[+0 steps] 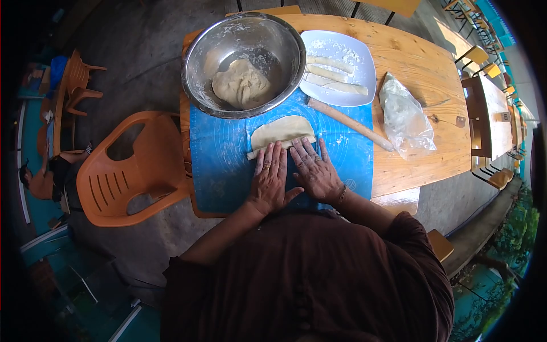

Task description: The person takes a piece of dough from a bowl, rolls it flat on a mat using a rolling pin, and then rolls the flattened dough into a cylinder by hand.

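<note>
A flat sheet of dough lies on the blue baking mat, its near edge rolled into a thin tube. My left hand rests flat with fingers stretched out, fingertips on the left part of the rolled edge. Beside it, my right hand also lies flat, fingers spread a little, touching the right part of the roll. Flour dusts the fingers of both hands. Behind the sheet, a wooden rolling pin lies slanted across the mat's right side.
A steel bowl holding a lump of dough stands at the back left. Next to it, a white plate carries several dough rolls and flour. A clear plastic bag lies on the wooden table. An orange chair stands at the left.
</note>
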A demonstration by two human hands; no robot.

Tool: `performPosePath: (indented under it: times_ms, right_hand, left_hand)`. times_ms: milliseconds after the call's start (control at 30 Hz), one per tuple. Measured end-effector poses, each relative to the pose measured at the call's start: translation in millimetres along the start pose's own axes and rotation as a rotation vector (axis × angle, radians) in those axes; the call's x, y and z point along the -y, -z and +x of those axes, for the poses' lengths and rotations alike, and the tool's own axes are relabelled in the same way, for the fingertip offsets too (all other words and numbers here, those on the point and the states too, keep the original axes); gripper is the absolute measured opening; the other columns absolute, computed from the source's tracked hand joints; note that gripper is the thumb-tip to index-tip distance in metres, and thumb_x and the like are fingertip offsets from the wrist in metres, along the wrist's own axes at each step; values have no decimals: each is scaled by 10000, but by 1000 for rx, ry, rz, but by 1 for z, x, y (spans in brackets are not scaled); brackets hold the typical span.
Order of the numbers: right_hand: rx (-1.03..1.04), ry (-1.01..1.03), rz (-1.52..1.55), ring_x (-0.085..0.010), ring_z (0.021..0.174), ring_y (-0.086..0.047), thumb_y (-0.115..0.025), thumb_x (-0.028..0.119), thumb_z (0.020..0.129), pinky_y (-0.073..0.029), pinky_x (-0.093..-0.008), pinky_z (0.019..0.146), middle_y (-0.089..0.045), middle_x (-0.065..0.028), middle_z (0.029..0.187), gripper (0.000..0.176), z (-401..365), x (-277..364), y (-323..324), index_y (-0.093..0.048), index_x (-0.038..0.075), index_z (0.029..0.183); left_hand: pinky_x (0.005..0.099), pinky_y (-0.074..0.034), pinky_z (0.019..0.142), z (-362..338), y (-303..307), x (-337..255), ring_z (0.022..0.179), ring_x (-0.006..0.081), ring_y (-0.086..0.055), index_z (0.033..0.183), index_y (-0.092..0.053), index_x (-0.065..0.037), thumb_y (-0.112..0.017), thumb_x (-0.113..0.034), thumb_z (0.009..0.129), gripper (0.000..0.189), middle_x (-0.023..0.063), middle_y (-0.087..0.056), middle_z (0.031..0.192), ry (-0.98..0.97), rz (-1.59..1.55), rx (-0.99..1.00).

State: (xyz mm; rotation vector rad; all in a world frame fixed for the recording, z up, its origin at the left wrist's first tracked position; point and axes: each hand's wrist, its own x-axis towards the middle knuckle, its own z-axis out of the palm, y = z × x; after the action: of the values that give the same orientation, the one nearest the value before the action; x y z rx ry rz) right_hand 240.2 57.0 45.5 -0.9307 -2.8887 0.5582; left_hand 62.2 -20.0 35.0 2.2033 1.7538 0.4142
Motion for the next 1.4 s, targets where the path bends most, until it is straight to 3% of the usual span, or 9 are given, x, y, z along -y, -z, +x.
performPosePath:
  times_ms: [200,567,900,1133,1200,1333,1400]
  right_hand:
    - [-119,14,-71,-326,1501,-161,-487,327,971,-41,-576,1204,-249,-168,1595,638,39,-21,-8,-315,-2,1491]
    - [-90,3,46,-362,1483,-211,-577,269,921,-73,-584,1194,-290,-206,1567,666,8,-4,0,-329,7,1480]
    - [-209,-4,-34,-350,1490,-197,-531,264,947,-78,-570,1201,-256,-196,1586,631,64,-25,-3,-323,0,1481]
    - [-96,-3,2,-350,1489,-201,-551,209,922,-75,-587,1194,-264,-207,1580,632,31,-10,3,-332,-5,1474]
    - [-63,-7,-73,-342,1493,-190,-491,257,947,-55,-577,1204,-269,-206,1576,626,30,-11,-4,-324,-24,1481]
    - [-133,-10,-40,-340,1493,-191,-477,243,939,-54,-575,1205,-264,-207,1579,628,53,-19,-5,-319,-23,1485]
    - [-123,-30,-111,-330,1498,-182,-454,238,938,-55,-569,1207,-252,-200,1587,624,66,-23,-2,-315,-14,1492]
  left_hand:
    - [553,-89,1191,33,0,23,1464,467,-156,1449,-274,138,-308,-672,944,955,325,-208,1551,20,71,-125]
    - [552,-73,1195,8,3,13,1478,431,-151,1450,-266,151,-303,-708,928,1005,319,-225,1549,-30,11,-41]
    - [546,-75,1195,50,8,35,1468,452,-161,1463,-244,138,-293,-663,953,951,322,-199,1557,35,105,-135]
    - [538,-76,1200,26,10,22,1475,432,-158,1441,-287,153,-289,-701,935,992,314,-234,1548,-29,55,-39]
    - [529,-78,1203,30,8,25,1478,423,-157,1439,-290,158,-284,-703,933,999,313,-233,1549,-24,81,-27]
    - [536,-100,1196,49,10,34,1462,441,-194,1455,-264,141,-325,-612,968,898,322,-244,1538,-8,72,-118]
    - [539,-122,1191,59,15,40,1447,445,-229,1454,-275,133,-424,-509,970,818,328,-258,1528,45,69,-60]
